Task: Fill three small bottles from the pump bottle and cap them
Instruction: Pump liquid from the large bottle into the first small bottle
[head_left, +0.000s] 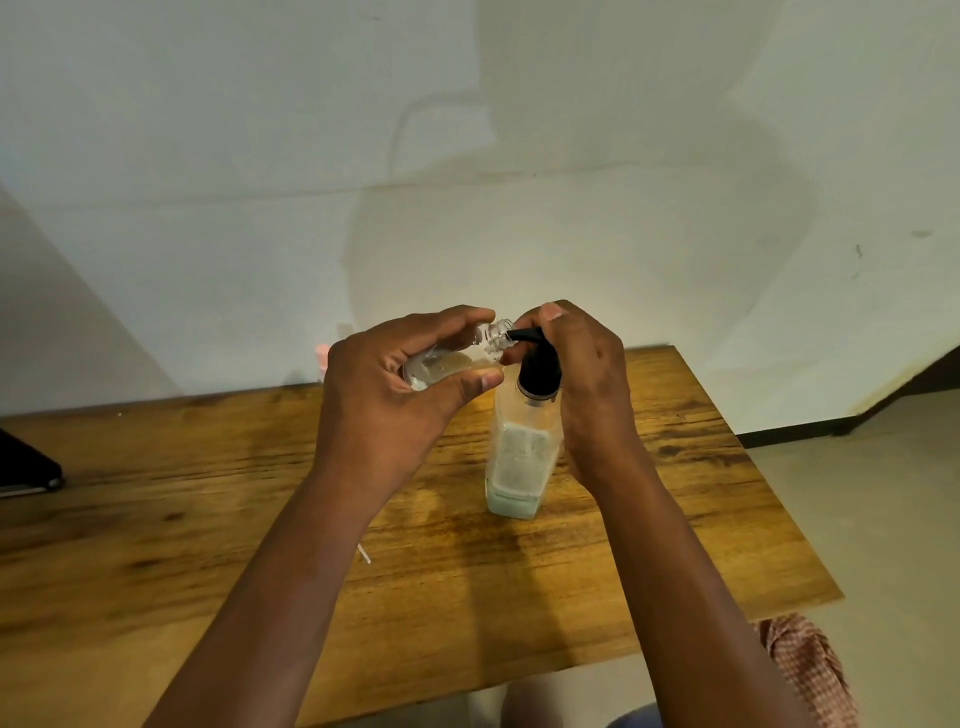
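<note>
- Left hand (395, 384) is wrapped around a small clear bottle (441, 361), fingers curled over the top of it and thumb underneath, so it's properly clamped on. The bottle is tipped on its side, up in the air above the table, open neck pointing right.
- That open neck sits right at the tip of the black spout, touching or as good as touching. Can't really tell how much is inside the little bottle, it's see-through and half hidden by fingers.
- Right hand (576, 364) is on the black pump head (537, 366) of the pump bottle (522, 457). Fingers are curled down over the top of the pump, with the palm side against the right of the bottle's neck. Whether the pump is pressed all the way down, I can't tell.
- The pump bottle stands upright on the wooden table (260, 519), toward the far right part of it, well in from the right edge. Clear body, pale greenish liquid sitting low near the bottom.
- Something pink (322, 358) peeks out at the far edge of the table, just left of the left hand. Mostly hidden, so no clue what it is exactly.
- A dark flat object (26, 467) lies at the left edge of the table, cut off by the frame.
- A small white scrap (364, 553) lies on the wood near the middle, between the forearms.
</note>
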